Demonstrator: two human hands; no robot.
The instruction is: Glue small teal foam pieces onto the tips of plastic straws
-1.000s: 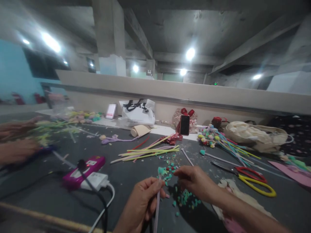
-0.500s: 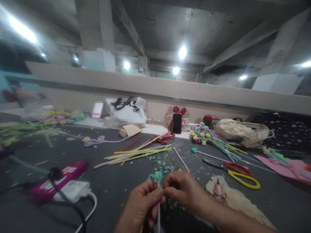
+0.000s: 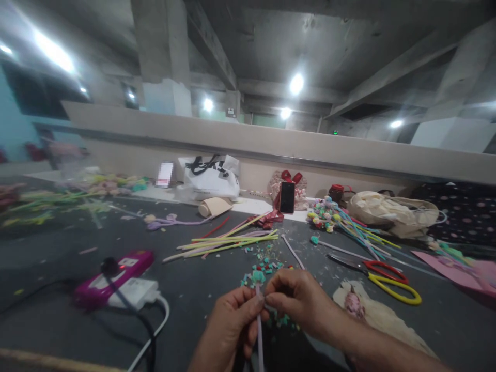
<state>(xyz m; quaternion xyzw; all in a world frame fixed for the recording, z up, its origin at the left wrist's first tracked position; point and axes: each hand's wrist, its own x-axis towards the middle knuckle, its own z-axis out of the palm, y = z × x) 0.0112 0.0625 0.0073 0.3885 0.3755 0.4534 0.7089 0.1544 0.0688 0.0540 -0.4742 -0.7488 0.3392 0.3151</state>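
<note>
1. Compared with a second ago, our right hand [image 3: 300, 297] has come in from over the crumbs [image 3: 267, 265] to meet our left hand [image 3: 234, 320]; the view has swung slightly too.
2. With the left we pinch a pale stem [image 3: 259, 336] between thumb and fingers, just below its green tuft [image 3: 258, 277]. The stem stands in front of us, tuft pointing away, its lower end running out of view.
3. Our right thumb and forefinger close narrowly beside the stem, next to the left thumb; we cannot tell whether they hold anything.
4. As for progress, we judge this piece well along: the tuft is formed and on the stem, and some work just under it seems to be left.
5. Another tufted stem [image 3: 343, 247] lies to the right, apparently done, near the scissors [image 3: 368, 273]. Behind it we have a bunch [image 3: 327, 214] of stems with colourful heads, which also look finished.
6. Beyond the crumbs, yellow and pale sticks [image 3: 232, 241] lie in a loose pile; we see no tufts on them, so they look unstarted.
</note>
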